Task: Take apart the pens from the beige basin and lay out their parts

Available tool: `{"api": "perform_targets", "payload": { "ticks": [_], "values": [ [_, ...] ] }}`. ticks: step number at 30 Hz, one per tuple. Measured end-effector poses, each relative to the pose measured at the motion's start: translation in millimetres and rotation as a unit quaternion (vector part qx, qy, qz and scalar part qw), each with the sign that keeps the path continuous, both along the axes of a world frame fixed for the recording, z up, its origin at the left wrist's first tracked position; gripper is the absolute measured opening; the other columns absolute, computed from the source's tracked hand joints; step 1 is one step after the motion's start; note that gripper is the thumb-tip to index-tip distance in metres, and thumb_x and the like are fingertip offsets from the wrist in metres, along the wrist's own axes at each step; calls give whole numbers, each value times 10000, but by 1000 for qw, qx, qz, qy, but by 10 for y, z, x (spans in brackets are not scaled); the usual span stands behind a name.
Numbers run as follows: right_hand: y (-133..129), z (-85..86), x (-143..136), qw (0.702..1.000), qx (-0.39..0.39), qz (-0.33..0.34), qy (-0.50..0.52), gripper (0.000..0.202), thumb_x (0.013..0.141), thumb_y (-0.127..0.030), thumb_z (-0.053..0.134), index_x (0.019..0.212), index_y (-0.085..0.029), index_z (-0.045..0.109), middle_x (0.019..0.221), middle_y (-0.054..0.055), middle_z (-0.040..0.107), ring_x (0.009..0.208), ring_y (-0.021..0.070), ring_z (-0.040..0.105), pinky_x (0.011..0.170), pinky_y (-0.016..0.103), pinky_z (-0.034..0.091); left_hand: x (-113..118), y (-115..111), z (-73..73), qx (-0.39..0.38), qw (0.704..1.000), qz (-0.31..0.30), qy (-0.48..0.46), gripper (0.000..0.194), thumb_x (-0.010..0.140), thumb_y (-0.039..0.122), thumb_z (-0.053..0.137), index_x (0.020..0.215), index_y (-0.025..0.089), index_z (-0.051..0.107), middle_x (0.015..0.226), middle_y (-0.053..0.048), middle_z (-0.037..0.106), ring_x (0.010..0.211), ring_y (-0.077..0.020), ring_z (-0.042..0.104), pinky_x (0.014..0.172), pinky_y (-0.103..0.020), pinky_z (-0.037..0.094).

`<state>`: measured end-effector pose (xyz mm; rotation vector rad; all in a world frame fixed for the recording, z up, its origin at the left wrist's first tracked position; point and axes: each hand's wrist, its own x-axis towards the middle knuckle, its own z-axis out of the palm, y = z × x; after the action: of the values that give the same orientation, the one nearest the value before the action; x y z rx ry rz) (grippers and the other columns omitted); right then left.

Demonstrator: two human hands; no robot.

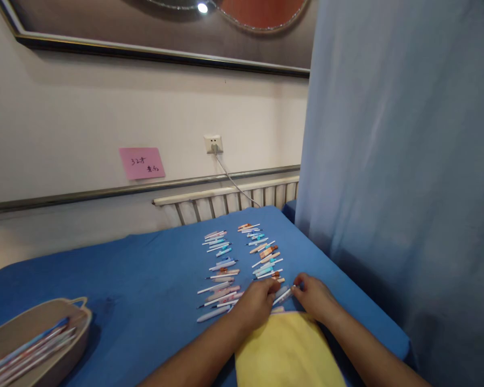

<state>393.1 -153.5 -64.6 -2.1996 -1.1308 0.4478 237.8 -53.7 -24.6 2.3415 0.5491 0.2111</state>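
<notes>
Pens and thin white sticks lie in two columns on the blue sheet, a left column (223, 269) and a right column (266, 255). At the near end of the right column, my right hand (313, 297) pinches the end of a slim white pen (283, 296). Just left of it, my left hand (255, 305) is closed, thumb and fingers bent together beside the nearest pens; whatever it holds is hidden. Below both hands spreads a yellow cloth (288, 349), which partly covers a pale pen.
At the lower left stands a beige basket (87, 322) with several long pens in it. A blue curtain (387, 177) hangs along the right side. Behind the bed are a white railing (226, 193), a socket (213, 144) with a plugged cable, and a pink note (142, 163).
</notes>
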Motion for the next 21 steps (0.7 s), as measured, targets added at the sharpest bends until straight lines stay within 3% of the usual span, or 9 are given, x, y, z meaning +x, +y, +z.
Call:
{"api": "perform_targets", "payload": {
  "ticks": [7, 11, 14, 17, 19, 21],
  "values": [
    [-39, 99, -37, 999, 8, -39, -36, 151, 828, -250, 525, 909, -161, 616, 658, 47, 660, 626, 179, 590, 549, 251, 312, -129, -34, 121, -7, 999, 2, -31, 288, 803, 162, 451, 1022, 192, 635, 1027, -33, 689, 961, -186, 594, 860, -267, 429],
    [-31, 311, -340, 999, 45, 3, -23, 149, 847, -284, 489, 905, -202, 599, 611, 0, 636, 573, 164, 584, 516, 247, 312, -489, -144, 300, -2, 998, 24, -57, 276, 819, 169, 451, 1022, 196, 636, 1025, -34, 686, 945, -173, 603, 854, -254, 432],
    [29, 506, -838, 991, 111, 79, 19, 149, 850, -325, 475, 881, -235, 590, 588, -22, 616, 535, 166, 570, 501, 251, 323, -989, -296, 446, 6, 997, 31, -68, 258, 838, 161, 445, 994, 220, 641, 988, -13, 689, 918, -154, 608, 839, -234, 437],
    [127, 665, -1459, 970, 140, 186, 75, 143, 853, -337, 467, 869, -253, 582, 615, -20, 631, 578, 172, 594, 530, 249, 354, -1629, -420, 538, 52, 994, 70, -63, 250, 868, 186, 437, 1030, 240, 619, 1021, -14, 680, 953, -153, 601, 869, -238, 436],
    [202, 717, -1880, 949, 130, 268, 106, 137, 856, -328, 462, 867, -260, 581, 635, -17, 646, 592, 169, 602, 534, 246, 357, -2125, -442, 573, 121, 982, 138, -51, 277, 875, 210, 447, 1114, 251, 580, 1084, -35, 662, 992, -174, 592, 900, -273, 435],
    [282, 699, -2273, 932, 91, 337, 102, 121, 845, -296, 472, 858, -260, 587, 618, -18, 645, 573, 164, 594, 512, 242, 339, -2656, -409, 602, 217, 946, 239, -27, 316, 865, 222, 473, 1171, 249, 549, 1133, -66, 641, 1052, -217, 566, 944, -340, 415]
  ]
}}
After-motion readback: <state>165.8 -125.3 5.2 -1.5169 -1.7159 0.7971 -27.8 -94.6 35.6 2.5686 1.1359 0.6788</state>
